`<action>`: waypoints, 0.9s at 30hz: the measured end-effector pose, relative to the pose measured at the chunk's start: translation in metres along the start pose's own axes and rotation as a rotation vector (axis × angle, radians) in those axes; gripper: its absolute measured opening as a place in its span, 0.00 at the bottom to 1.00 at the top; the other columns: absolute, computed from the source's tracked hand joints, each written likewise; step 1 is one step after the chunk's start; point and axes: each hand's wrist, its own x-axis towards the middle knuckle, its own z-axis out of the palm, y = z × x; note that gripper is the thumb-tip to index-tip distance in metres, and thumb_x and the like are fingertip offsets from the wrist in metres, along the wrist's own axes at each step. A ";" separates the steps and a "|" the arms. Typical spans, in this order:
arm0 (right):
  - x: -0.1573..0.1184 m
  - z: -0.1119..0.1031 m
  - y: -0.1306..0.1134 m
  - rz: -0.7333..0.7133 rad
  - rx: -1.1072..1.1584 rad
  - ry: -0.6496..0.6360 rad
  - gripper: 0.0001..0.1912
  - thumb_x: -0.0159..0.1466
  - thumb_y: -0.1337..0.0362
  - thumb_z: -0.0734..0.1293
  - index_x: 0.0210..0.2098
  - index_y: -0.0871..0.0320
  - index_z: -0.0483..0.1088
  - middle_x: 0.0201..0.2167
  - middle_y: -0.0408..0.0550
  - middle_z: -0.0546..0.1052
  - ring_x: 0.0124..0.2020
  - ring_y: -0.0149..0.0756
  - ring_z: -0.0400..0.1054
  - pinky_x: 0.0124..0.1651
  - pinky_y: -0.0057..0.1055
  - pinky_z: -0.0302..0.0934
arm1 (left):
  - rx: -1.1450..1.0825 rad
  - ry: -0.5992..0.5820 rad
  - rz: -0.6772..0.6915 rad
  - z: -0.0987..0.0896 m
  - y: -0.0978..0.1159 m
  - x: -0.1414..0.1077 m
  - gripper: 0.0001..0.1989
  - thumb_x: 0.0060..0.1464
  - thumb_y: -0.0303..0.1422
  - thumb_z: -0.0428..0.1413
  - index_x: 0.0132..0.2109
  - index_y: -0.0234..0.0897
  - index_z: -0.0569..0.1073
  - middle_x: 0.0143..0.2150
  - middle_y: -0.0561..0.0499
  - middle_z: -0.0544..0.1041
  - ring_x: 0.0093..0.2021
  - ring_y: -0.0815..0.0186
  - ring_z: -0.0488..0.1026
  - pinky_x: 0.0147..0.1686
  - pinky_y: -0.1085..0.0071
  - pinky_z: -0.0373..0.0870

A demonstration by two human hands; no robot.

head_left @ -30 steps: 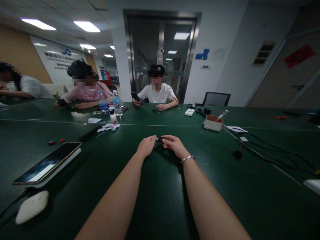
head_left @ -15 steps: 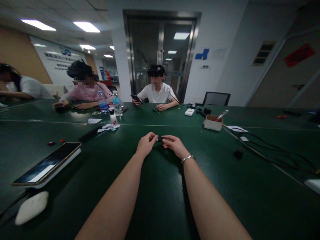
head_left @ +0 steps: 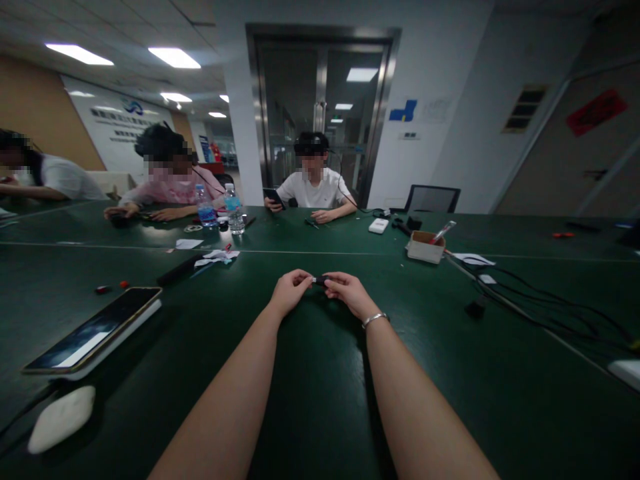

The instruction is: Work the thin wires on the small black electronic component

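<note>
In the head view a small black USB stick [head_left: 321, 281] with a silver metal end is held level between my two hands, just above the green table [head_left: 320, 393]. My right hand [head_left: 345, 291], with a silver bracelet at the wrist, pinches the black body between thumb and fingers. At the silver end, the thumb and fingertips of my left hand [head_left: 292, 291] are closed together. Whether they grip the metal tip or a small part beside it is too small to tell.
To the left lie a phone [head_left: 95, 330] on a white block and a pale, rounded mouse-like object [head_left: 63, 419]. Ahead stand water bottles [head_left: 233, 212] and a small box [head_left: 426, 247] with a pen-like item. Black cables [head_left: 545, 297] run along the right. People sit across the table.
My left hand has shifted slightly left, away from the right one, and a little more of the USB stick shows between them. Its silver end is plainer now.
</note>
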 end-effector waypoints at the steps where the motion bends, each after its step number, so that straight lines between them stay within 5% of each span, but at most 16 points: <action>1: 0.000 0.000 0.000 -0.006 0.002 -0.004 0.16 0.50 0.67 0.74 0.39 0.62 0.74 0.25 0.45 0.75 0.24 0.25 0.69 0.27 0.22 0.65 | 0.004 -0.001 -0.003 0.000 -0.001 0.000 0.13 0.51 0.40 0.55 0.37 0.35 0.74 0.31 0.48 0.78 0.34 0.65 0.74 0.37 0.69 0.68; 27: 0.002 -0.002 0.002 -0.059 -0.035 -0.077 0.22 0.46 0.64 0.75 0.41 0.61 0.74 0.25 0.42 0.74 0.25 0.26 0.67 0.30 0.25 0.62 | 0.229 -0.059 -0.104 0.002 0.001 0.000 0.28 0.55 0.54 0.42 0.26 0.36 0.72 0.19 0.52 0.71 0.21 0.68 0.66 0.27 0.71 0.59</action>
